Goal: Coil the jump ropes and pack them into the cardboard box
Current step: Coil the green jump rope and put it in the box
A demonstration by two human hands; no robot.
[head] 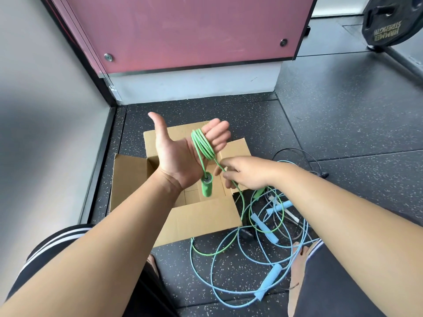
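Winding the green rope [202, 145] onto my left grip [180, 154]
It's spread wide and carries the loops; my right grip [247, 172] pinches the rope just beside it. I'd keep it taut.

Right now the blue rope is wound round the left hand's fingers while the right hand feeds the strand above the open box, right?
No: the head view shows the green rope wound round the left hand, not blue. The right hand does feed its strand above the open cardboard box.
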